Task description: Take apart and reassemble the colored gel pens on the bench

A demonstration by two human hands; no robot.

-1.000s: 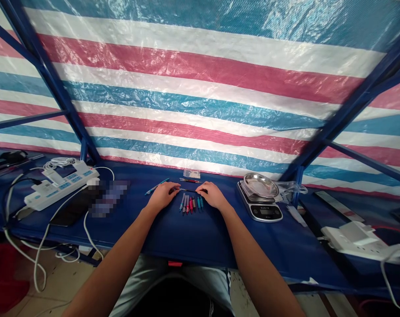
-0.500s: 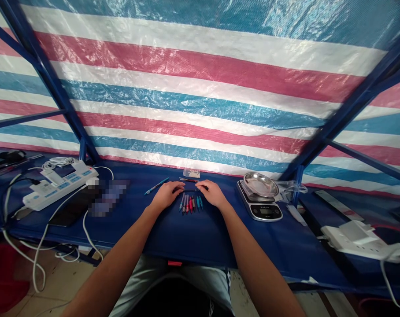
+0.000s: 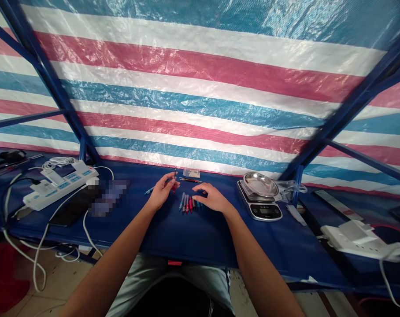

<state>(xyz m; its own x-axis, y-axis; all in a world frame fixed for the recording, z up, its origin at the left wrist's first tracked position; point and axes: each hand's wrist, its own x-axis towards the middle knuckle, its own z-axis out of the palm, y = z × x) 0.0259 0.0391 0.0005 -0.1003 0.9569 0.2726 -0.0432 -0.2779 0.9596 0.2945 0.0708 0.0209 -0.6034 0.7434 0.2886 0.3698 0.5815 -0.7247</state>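
My left hand [image 3: 162, 192] is closed around a slim pen [image 3: 175, 172], which stands nearly upright with a dark upper end and some red below. My right hand [image 3: 211, 197] hovers with thumb and fingers apart, over the right end of a row of short coloured pen parts [image 3: 187, 204] in blue, pink, red and grey. Its fingers partly cover the teal ones. A blue pen [image 3: 149, 190] lies left of my left hand, mostly hidden by it. Beyond both hands lies a thin dark and red pen [image 3: 190, 180].
Behind the pens sits a small clear bag [image 3: 191, 173] with pale bits. A kitchen scale [image 3: 265, 212] with a steel bowl [image 3: 261, 184] stands to the right. On the left are a white power strip [image 3: 61, 188], cables and a dark phone [image 3: 71, 209]. Striped sheeting [image 3: 200, 101] hangs behind.
Both hands were together at a dark pen lying crosswise above the row. My left hand has since lifted a pen upright, and my right hand has moved down over the row's right end.
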